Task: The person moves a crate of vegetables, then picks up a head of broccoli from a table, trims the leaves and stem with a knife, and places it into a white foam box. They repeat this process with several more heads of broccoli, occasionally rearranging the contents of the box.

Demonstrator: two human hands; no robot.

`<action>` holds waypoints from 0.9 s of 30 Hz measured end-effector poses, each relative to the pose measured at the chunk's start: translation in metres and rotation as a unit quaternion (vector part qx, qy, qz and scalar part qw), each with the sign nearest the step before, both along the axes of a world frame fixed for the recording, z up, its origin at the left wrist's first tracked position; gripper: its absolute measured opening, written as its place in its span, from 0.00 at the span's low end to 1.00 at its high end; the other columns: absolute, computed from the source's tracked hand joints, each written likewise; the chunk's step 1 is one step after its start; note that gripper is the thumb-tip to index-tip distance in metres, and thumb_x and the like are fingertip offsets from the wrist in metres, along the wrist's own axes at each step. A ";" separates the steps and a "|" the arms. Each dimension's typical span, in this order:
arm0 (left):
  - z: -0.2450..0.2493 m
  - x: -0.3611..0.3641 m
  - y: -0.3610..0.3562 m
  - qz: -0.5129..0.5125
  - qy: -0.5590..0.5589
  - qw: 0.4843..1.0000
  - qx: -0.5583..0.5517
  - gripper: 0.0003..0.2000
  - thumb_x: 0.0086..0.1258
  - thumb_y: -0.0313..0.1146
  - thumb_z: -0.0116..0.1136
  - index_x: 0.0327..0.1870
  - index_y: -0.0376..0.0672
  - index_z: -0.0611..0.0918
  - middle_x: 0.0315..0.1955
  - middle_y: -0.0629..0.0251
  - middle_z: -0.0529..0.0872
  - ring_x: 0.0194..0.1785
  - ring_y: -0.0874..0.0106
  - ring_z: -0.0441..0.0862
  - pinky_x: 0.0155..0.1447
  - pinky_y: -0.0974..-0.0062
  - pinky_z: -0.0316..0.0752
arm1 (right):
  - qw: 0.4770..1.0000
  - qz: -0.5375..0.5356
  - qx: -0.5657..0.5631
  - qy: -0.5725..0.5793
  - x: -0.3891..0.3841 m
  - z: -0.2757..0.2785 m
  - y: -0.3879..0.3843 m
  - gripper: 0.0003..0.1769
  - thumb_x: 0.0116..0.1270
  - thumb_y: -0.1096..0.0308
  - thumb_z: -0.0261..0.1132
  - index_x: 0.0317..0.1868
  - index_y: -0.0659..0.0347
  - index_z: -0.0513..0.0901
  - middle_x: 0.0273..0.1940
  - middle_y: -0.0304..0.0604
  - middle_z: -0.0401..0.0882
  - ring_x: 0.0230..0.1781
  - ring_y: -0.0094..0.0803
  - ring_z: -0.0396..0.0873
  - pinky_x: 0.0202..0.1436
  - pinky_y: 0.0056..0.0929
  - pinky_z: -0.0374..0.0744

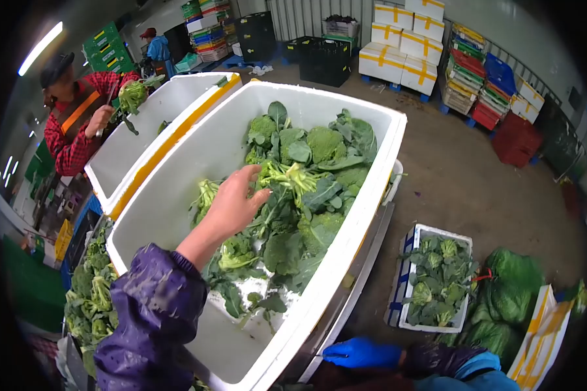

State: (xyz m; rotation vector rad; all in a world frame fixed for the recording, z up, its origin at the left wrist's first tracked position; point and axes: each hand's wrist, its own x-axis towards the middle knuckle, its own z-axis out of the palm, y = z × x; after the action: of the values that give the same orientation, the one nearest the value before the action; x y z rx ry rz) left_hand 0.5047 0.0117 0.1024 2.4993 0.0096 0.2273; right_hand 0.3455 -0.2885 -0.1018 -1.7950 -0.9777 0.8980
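My bare left hand, in a wet purple sleeve, reaches over a large white foam box. Its fingers are apart and slightly bent, right at a broccoli stem. Broccoli heads with leaves fill the far and right side of the box, and a leafy broccoli lies below my wrist. My right hand, in a blue glove, is low beside the box's right side. Its fingers are closed, and I cannot tell what is in them.
Left of the box stands another foam box, where a person holds a broccoli and a knife. More broccoli lies at lower left. On the right are a broccoli crate and green sacks. Taped boxes stand behind.
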 end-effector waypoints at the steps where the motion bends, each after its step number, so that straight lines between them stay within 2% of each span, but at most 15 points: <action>1: -0.003 0.010 0.001 -0.006 -0.008 1.000 0.014 0.22 0.58 0.33 0.57 0.53 0.32 0.69 0.48 0.45 0.74 0.51 0.55 0.74 0.54 0.65 0.68 | 1.000 0.002 0.000 -0.007 0.002 0.001 -0.003 0.17 0.63 0.59 0.57 0.48 0.57 0.77 0.43 0.46 0.79 0.40 0.39 0.79 0.45 0.30 0.77; 3: -0.010 0.032 -0.003 -0.011 -0.004 1.000 0.012 0.25 0.58 0.34 0.56 0.55 0.31 0.67 0.49 0.43 0.73 0.54 0.53 0.71 0.57 0.65 0.65 | 0.999 0.013 -0.045 -0.027 0.005 -0.003 -0.005 0.17 0.63 0.58 0.57 0.49 0.56 0.77 0.43 0.45 0.79 0.40 0.38 0.79 0.45 0.30 0.77; 7: -0.052 0.078 -0.009 0.000 0.046 0.998 0.048 0.27 0.58 0.35 0.57 0.57 0.32 0.64 0.54 0.43 0.69 0.58 0.52 0.67 0.59 0.64 0.64 | 1.000 -0.022 0.010 -0.001 0.012 -0.026 -0.013 0.17 0.62 0.57 0.58 0.48 0.55 0.78 0.42 0.43 0.80 0.39 0.39 0.80 0.43 0.30 0.78; 8: -0.066 0.091 -0.011 0.013 0.048 0.999 0.018 0.27 0.57 0.35 0.57 0.57 0.34 0.65 0.52 0.43 0.71 0.57 0.53 0.68 0.58 0.64 0.64 | 0.994 -0.057 0.036 -0.086 0.018 -0.008 -0.007 0.12 0.58 0.61 0.60 0.38 0.57 0.81 0.34 0.47 0.80 0.31 0.39 0.80 0.36 0.32 0.79; 10: -0.083 0.105 -0.018 0.028 0.052 0.998 -0.010 0.27 0.57 0.36 0.58 0.56 0.35 0.66 0.50 0.44 0.72 0.56 0.53 0.68 0.58 0.65 0.65 | 0.992 -0.065 0.048 -0.100 0.028 -0.008 -0.007 0.11 0.58 0.61 0.60 0.36 0.57 0.82 0.32 0.46 0.80 0.30 0.39 0.80 0.35 0.32 0.79; 12: -0.087 0.110 -0.030 0.054 0.088 0.994 0.033 0.23 0.54 0.37 0.60 0.51 0.38 0.71 0.41 0.47 0.74 0.49 0.55 0.72 0.52 0.65 0.68 | 0.991 -0.057 0.047 -0.116 0.036 -0.011 -0.009 0.10 0.57 0.62 0.61 0.34 0.58 0.82 0.32 0.47 0.80 0.29 0.40 0.80 0.33 0.32 0.79; 13: -0.089 0.113 -0.029 0.057 0.092 0.994 0.035 0.23 0.54 0.37 0.60 0.51 0.38 0.71 0.41 0.47 0.74 0.49 0.55 0.72 0.52 0.65 0.68 | 0.991 -0.054 0.049 -0.112 0.040 -0.012 -0.010 0.10 0.57 0.62 0.61 0.34 0.58 0.82 0.32 0.47 0.80 0.29 0.40 0.80 0.33 0.32 0.79; 15: -0.094 0.118 -0.025 0.030 0.102 0.992 -0.071 0.17 0.52 0.36 0.62 0.41 0.38 0.74 0.35 0.51 0.73 0.40 0.57 0.72 0.46 0.65 0.69 | 0.989 -0.084 0.081 -0.091 0.045 -0.015 -0.009 0.11 0.58 0.60 0.60 0.34 0.56 0.82 0.32 0.46 0.80 0.30 0.40 0.80 0.34 0.33 0.78; 16: -0.086 0.113 -0.028 0.033 0.105 0.992 -0.066 0.17 0.52 0.36 0.62 0.41 0.38 0.74 0.35 0.51 0.73 0.40 0.57 0.72 0.46 0.65 0.69 | 0.989 -0.082 0.085 -0.087 0.047 -0.021 -0.010 0.11 0.58 0.60 0.60 0.34 0.56 0.82 0.32 0.46 0.80 0.30 0.40 0.80 0.34 0.33 0.78; 18: -0.054 0.092 -0.044 -0.011 0.024 0.999 0.035 0.15 0.50 0.34 0.64 0.33 0.37 0.72 0.20 0.60 0.74 0.36 0.62 0.72 0.46 0.66 0.68 | 1.000 0.005 -0.011 -0.029 0.050 -0.037 -0.013 0.16 0.61 0.58 0.59 0.48 0.55 0.78 0.41 0.42 0.80 0.38 0.38 0.80 0.42 0.29 0.78; 21: -0.030 0.059 -0.054 -0.044 -0.033 0.996 0.069 0.14 0.48 0.33 0.64 0.30 0.37 0.71 0.18 0.61 0.70 0.30 0.61 0.72 0.45 0.66 0.67 | 0.999 -0.018 0.039 -0.018 0.044 -0.046 -0.014 0.16 0.61 0.58 0.59 0.47 0.54 0.78 0.40 0.42 0.80 0.38 0.37 0.80 0.42 0.28 0.78; 22: -0.024 0.048 -0.052 -0.072 -0.093 0.986 0.117 0.12 0.51 0.31 0.63 0.29 0.36 0.71 0.18 0.63 0.70 0.21 0.67 0.71 0.36 0.69 0.70 | 0.999 -0.011 0.041 -0.018 0.041 -0.047 -0.015 0.16 0.61 0.58 0.59 0.47 0.54 0.78 0.40 0.42 0.80 0.38 0.37 0.80 0.42 0.28 0.78; 23: -0.012 0.038 -0.047 -0.065 -0.093 0.986 0.120 0.12 0.51 0.31 0.63 0.29 0.36 0.71 0.18 0.63 0.70 0.21 0.67 0.71 0.36 0.69 0.70 | 0.998 -0.024 0.051 0.001 0.038 -0.049 -0.016 0.16 0.61 0.58 0.60 0.46 0.54 0.79 0.40 0.42 0.80 0.37 0.37 0.80 0.41 0.28 0.78; 25: 0.021 0.017 -0.029 0.044 -0.023 0.998 -0.031 0.14 0.48 0.34 0.63 0.28 0.37 0.72 0.20 0.62 0.68 0.33 0.66 0.73 0.39 0.65 0.71 | 0.997 -0.029 0.062 0.020 0.033 -0.045 -0.017 0.15 0.60 0.58 0.60 0.46 0.54 0.79 0.40 0.43 0.81 0.37 0.37 0.80 0.41 0.28 0.78; 27: 0.056 -0.017 -0.013 0.110 0.033 0.974 -0.195 0.12 0.57 0.33 0.60 0.31 0.37 0.71 0.25 0.67 0.70 0.30 0.77 0.74 0.34 0.77 0.76 | 0.998 0.030 0.010 -0.045 0.030 -0.031 -0.016 0.15 0.60 0.59 0.61 0.44 0.56 0.80 0.39 0.44 0.81 0.36 0.37 0.81 0.40 0.27 0.78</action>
State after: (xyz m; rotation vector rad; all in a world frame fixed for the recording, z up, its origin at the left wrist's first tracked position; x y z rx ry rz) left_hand 0.4874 -0.0011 0.1581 2.1089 0.3300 0.2111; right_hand 0.3759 -0.3042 -0.1327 -1.8109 -1.1004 0.8471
